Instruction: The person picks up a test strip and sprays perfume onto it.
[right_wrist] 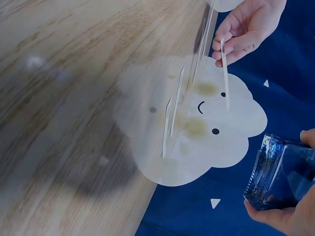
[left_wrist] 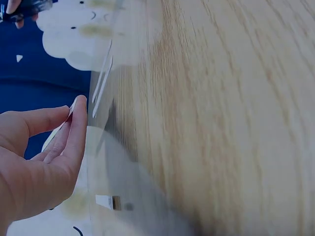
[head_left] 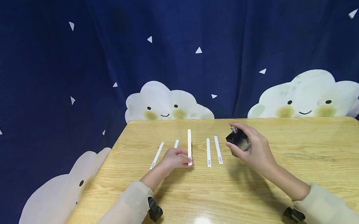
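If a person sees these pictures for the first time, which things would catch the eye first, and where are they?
Probably the right hand first, holding a small dark glass bottle above the middle of the wooden table. Next, the left hand pinches one white paper strip upright, with four more strips lying in a row beside it. Behind the table hangs a dark blue curtain printed with smiling white clouds.

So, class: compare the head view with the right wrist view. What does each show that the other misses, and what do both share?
Only the head view shows both sleeves, the whole wooden table and all five paper strips. Only the right wrist view shows the glass bottle close up, clear and blue-tinted. Both show the left hand pinching a paper strip, the right hand gripping the bottle, and the cloud curtain.
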{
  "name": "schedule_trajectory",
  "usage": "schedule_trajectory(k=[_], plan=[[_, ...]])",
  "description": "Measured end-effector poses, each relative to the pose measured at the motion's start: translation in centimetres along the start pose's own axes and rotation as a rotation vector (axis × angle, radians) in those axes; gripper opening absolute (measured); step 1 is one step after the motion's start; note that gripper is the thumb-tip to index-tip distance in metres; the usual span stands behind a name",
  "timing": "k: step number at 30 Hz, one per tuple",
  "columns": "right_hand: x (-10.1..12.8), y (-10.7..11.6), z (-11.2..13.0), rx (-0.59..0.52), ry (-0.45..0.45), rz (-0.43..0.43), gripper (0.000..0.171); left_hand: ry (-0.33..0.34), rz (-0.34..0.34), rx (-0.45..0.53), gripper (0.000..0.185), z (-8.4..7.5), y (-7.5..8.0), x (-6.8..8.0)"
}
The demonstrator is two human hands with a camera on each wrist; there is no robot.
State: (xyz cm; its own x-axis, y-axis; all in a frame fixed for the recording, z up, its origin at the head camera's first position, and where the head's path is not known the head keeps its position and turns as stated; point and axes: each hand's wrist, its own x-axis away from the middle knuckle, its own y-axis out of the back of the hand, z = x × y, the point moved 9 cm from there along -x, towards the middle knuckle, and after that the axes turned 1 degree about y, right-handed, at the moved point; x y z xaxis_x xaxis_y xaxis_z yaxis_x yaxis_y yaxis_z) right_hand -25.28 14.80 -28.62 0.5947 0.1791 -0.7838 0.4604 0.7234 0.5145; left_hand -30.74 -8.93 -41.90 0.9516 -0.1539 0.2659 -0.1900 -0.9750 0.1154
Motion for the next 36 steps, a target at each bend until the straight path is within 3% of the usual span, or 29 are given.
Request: schedule_trajectory(k=[9,21,36], plan=[[0.0,0.0,0.1,0.003,-0.010,0.015,0.063,0.004,-0.005,-0.050,0.029,0.6,0.7,-0.6],[0.2,0.2,0.0,0.013,-0.015,0.024,0.063,0.077,-0.048,-0.001,0.030,0.8,1.2,-0.8],[0.3,0.2,0.2,-0.005,0.000,0.020,0.063,0.061,-0.097,-0.056,0.026,0.9,1.9,-1.0]])
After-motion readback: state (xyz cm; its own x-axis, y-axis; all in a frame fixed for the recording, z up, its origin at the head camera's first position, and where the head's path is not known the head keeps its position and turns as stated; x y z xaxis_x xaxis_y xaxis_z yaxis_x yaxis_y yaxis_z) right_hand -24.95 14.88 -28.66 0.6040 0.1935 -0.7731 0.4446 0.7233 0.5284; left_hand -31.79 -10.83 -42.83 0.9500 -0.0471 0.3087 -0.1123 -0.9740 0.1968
